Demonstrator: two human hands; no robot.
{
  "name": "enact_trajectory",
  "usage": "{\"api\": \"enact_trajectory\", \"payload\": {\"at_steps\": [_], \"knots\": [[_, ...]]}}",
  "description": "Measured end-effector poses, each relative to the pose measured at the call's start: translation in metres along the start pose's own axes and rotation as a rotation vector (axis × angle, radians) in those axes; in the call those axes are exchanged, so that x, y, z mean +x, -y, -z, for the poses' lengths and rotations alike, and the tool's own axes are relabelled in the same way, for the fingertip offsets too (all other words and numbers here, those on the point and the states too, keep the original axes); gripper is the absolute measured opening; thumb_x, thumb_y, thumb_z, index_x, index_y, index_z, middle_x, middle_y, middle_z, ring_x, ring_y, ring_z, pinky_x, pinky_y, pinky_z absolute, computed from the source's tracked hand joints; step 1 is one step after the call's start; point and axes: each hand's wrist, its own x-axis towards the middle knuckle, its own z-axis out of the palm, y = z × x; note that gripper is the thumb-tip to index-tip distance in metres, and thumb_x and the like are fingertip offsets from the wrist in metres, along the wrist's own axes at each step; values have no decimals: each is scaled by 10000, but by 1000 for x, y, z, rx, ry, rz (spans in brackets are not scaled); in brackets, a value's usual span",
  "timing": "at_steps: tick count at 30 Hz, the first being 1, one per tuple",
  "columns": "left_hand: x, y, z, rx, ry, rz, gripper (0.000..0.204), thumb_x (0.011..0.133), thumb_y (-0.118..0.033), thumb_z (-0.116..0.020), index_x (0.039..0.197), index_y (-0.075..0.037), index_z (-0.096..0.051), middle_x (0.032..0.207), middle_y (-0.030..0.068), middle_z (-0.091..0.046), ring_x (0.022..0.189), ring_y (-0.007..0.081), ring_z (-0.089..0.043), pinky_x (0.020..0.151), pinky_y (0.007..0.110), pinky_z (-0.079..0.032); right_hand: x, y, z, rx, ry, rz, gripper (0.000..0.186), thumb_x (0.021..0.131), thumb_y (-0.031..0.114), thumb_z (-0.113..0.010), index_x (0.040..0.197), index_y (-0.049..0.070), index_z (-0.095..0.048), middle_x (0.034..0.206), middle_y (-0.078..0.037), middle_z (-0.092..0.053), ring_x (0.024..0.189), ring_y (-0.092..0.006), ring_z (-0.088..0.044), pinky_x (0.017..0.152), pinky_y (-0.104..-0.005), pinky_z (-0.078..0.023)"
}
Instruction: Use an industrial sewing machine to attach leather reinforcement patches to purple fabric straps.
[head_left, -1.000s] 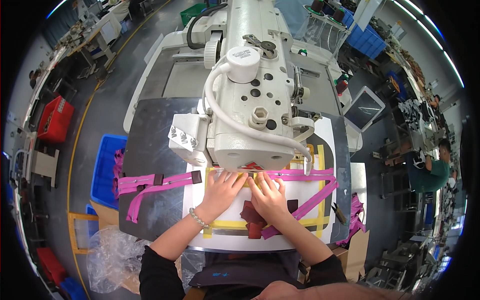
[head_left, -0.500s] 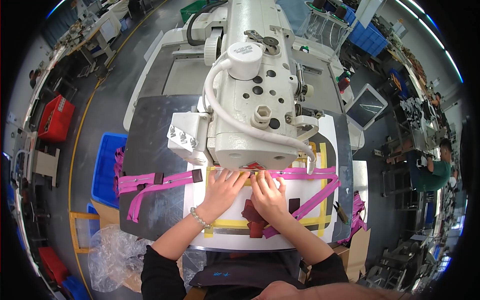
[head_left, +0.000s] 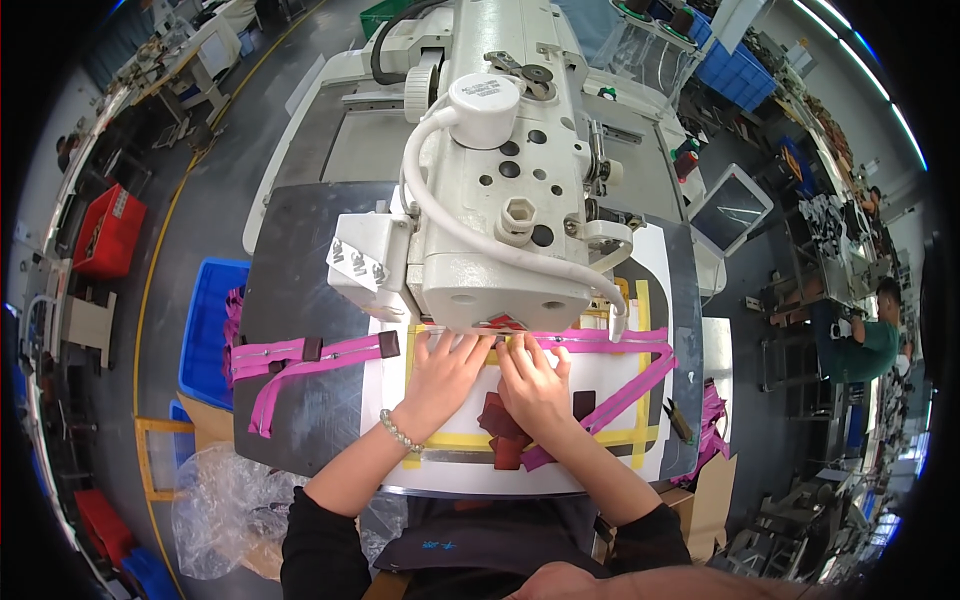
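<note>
Dark sleeves (head_left: pixel 325 545) nearest, both forearms reaching up from the lower edge; bead bracelet (head_left: pixel 400 432) on the left wrist. Left hand (head_left: pixel 440 382): palm down, fingers long and spread, tips at the front of the machine head. Right hand (head_left: pixel 537 390): palm down, fingers slightly bent, tips just beside the left's, on the near end of a magenta zipper strip (head_left: pixel 605 342). Can't tell from here if either one is pinching or only pressing.

That strip runs right from the fingertips, doubles back at the sheet's right side, and slants down to the right forearm. Brown patches (head_left: pixel 505 425) lie loose between the forearms, one more tab (head_left: pixel 583 404) just right of the right wrist. All on a white sheet (head_left: pixel 385 395) with a yellow tape border (head_left: pixel 480 447), set on a dark work plate (head_left: pixel 300 240). Snips (head_left: pixel 678 421) at the plate's right edge.

Left on the plate: finished-looking magenta zipper pieces (head_left: pixel 335 352) with brown tabs, near a blue bin (head_left: pixel 208 335). Sewing machine head (head_left: pixel 500 290) sits right above the fingertips. Behind: tilted screen (head_left: pixel 732 213) to the right, red crate (head_left: pixel 110 230) far left, co-worker in green (head_left: pixel 872 352) far right.
</note>
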Motion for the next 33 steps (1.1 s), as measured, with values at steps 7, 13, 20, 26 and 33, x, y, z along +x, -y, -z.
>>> {"api": "enact_trajectory", "payload": {"at_steps": [7, 13, 20, 26, 33], "knots": [[2, 1, -3, -62, -43, 9, 316, 839, -186, -566, 1154, -191, -588, 1063, -43, -591, 1057, 159, -531, 906, 494, -358, -1, -1, -7, -22, -9, -12, 368, 732, 160, -598, 1093, 88, -625, 1138, -85, -588, 1089, -191, -573, 923, -439, -313], [0, 2, -2, -80, -34, 11, 319, 837, -186, -566, 1154, -191, -595, 1056, -51, -601, 1022, 162, -537, 902, 495, -350, -2, -1, -6, -10, -11, -10, 385, 736, 160, -591, 1113, 81, -615, 1135, -87, -589, 1078, -190, -576, 918, -439, -322], [1, 1, -2, -84, -39, 20, 323, 837, -183, -562, 1158, -191, -600, 1075, -57, -595, 1045, 161, -523, 891, 488, -340, -1, -1, -8, -19, -11, -4, 384, 739, 163, -590, 1112, 76, -615, 1133, -90, -587, 1071, -189, -578, 920, -438, -320], [0, 2, -2, -71, -13, 21, 316, 839, -190, -560, 1152, -188, -602, 1103, -55, -584, 1046, 164, -518, 887, 480, -339, 1, 0, -4, -3, -26, -21, 391, 698, 126, -626, 1087, 92, -613, 1097, -45, -587, 1055, -169, -574, 939, -411, -287], [-3, 6, -4, -70, 11, 14, 395, 815, -257, -636, 1204, -209, -586, 1099, -26, -560, 1054, 194, -495, 921, 486, -302, 3, 1, -4, -2, -9, -3, 379, 719, 150, -611, 1092, 84, -616, 1102, -68, -584, 1055, -182, -570, 933, -430, -307]]}}
